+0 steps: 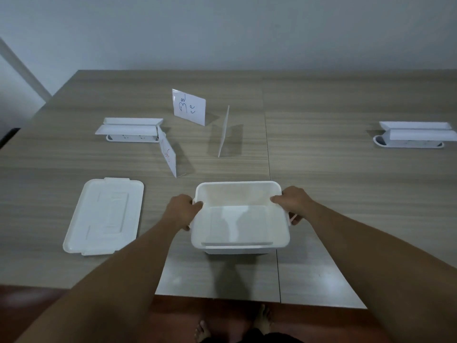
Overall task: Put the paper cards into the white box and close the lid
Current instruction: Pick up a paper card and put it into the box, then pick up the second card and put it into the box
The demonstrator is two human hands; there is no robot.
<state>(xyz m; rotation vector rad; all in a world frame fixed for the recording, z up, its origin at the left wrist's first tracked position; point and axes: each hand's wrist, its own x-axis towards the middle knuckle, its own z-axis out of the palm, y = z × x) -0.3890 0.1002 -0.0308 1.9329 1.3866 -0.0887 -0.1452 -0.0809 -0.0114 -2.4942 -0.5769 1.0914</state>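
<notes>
— Which step is the person on?

— The opening one, by the look of it. Both hands are on the white box (239, 219), which sits open near the front edge of the bench (346, 194). The left hand (184, 211) grips the left side, its fingers (197, 206) curled over the rim; the right hand (293, 203) grips the right side the same way. Each is closed on the box wall and holds nothing else.

— Is the box lifted?

— That cannot be told; it may be resting on the bench or just off it. The person seems to be positioning it.

— And the cards?

— None inside. Three paper cards stand beyond the box: the far card (189, 107) with writing, the left card (168, 153) beside a socket unit (128, 131), and the edge-on card (223, 131) to the right. All are apart from the hands.

— The lid?

— The lid (103, 216) lies flat on the bench to the left of the box, well clear of it.

— So what next?

— Probably letting go of the box and reaching forward for a card. They look thin and light, so a gentle pinch should do.
</notes>
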